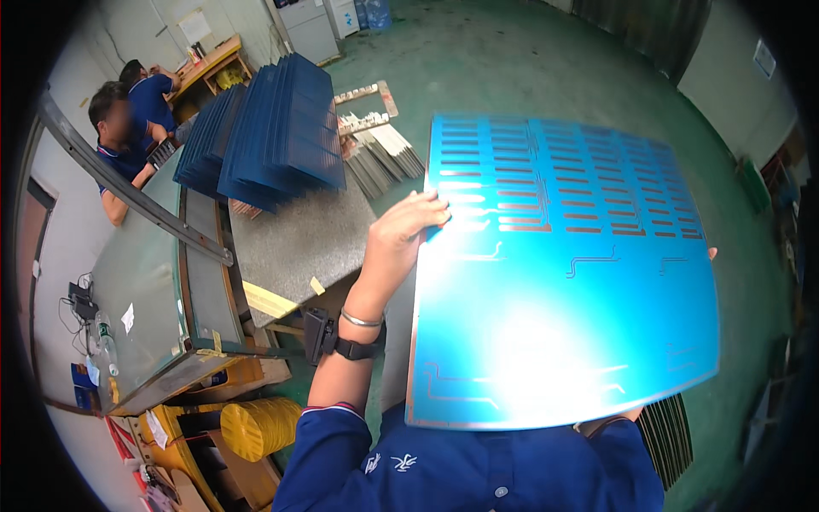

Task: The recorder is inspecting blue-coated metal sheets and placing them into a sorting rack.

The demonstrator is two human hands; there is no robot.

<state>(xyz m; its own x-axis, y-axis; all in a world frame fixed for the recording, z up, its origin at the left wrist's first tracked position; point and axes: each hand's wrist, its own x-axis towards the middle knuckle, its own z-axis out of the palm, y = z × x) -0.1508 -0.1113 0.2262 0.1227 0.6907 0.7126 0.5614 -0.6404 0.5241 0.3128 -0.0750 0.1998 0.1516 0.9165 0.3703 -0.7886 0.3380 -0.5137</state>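
A large blue circuit board panel (563, 282), with rows of copper-coloured slots in its far half and thin traces in its near half, is held up before my chest. My left hand (408, 224) pinches its left edge, thumb and fingers around the rim. Behind the panel my right hand (713, 253) is mostly hidden; only a fingertip shows at the right edge. Bright glare washes out part of the near surface. On my left wrist are a metal bangle (361, 318) and a black strapped device (320, 335).
Dark blue panels (286, 128) stand in rows on a grey table (299, 247) ahead left. More panels (384, 158) lean beyond it. A glass-topped bench (141, 282) is at left, with two people near its far end. A yellow roll (258, 428) sits low left; dark panels (665, 439) stand low right.
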